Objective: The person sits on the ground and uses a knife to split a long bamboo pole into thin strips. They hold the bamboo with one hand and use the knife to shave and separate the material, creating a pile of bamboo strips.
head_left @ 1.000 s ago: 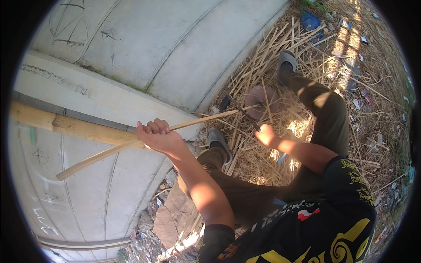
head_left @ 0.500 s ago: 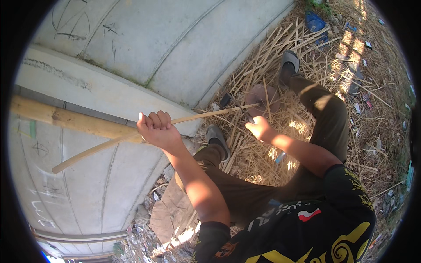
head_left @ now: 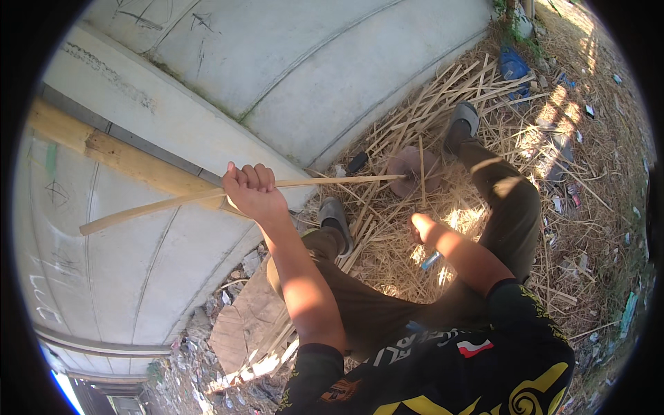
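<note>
The left hand (head_left: 254,191) is closed around 1 long pale strip (head_left: 339,180), its far end at a round reddish block (head_left: 403,164) on the straw-littered ground (head_left: 387,266). Loose strips (head_left: 430,107) lie heaped along the grey wall (head_left: 332,76); a bamboo pole (head_left: 138,162) runs beside it. What the right hand (head_left: 421,225) holds, I cannot tell.

The strip (head_left: 339,180) looks like smooth wood, the wall (head_left: 373,62) matt concrete.
</note>
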Action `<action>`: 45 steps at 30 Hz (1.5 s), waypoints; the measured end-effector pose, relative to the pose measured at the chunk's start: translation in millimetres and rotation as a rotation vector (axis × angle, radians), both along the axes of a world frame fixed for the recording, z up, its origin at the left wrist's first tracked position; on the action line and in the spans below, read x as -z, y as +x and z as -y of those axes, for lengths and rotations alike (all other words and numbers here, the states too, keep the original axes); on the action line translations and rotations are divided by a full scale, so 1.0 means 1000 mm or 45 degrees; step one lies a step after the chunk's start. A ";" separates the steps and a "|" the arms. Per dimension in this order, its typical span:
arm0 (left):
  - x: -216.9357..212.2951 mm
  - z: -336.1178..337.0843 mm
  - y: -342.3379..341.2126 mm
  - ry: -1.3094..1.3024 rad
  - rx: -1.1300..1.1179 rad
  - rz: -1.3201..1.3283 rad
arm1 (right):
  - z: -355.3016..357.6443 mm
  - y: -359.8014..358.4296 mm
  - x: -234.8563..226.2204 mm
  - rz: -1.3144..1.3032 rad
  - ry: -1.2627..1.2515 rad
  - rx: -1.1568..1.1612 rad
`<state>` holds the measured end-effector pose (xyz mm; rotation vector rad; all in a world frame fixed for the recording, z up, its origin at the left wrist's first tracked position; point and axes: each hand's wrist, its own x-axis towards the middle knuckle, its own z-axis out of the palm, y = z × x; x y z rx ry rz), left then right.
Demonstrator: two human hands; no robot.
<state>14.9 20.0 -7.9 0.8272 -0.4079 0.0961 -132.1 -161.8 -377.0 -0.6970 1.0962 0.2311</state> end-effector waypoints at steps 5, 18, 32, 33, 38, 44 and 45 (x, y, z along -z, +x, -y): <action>0.000 -0.006 -0.004 0.040 0.240 0.030 | -0.003 0.004 -0.019 0.225 -0.152 0.083; 0.114 0.059 -0.030 0.961 -0.087 0.245 | 0.032 -0.042 0.018 -0.130 -0.767 -0.145; 0.121 0.035 -0.031 1.522 -0.273 0.302 | -0.001 0.007 -0.096 0.502 -1.128 0.029; 0.112 0.029 -0.029 1.508 -0.283 0.318 | -0.001 0.005 -0.136 0.607 -1.031 0.025; 0.061 0.015 -0.026 1.400 -0.105 0.350 | 0.046 -0.065 -0.279 0.665 -1.298 -0.041; 0.039 0.004 -0.025 1.254 0.082 0.465 | 0.041 -0.106 -0.377 0.642 -1.288 -0.135; 0.037 0.001 -0.024 1.235 0.124 0.483 | 0.039 -0.096 -0.391 0.670 -1.248 -0.206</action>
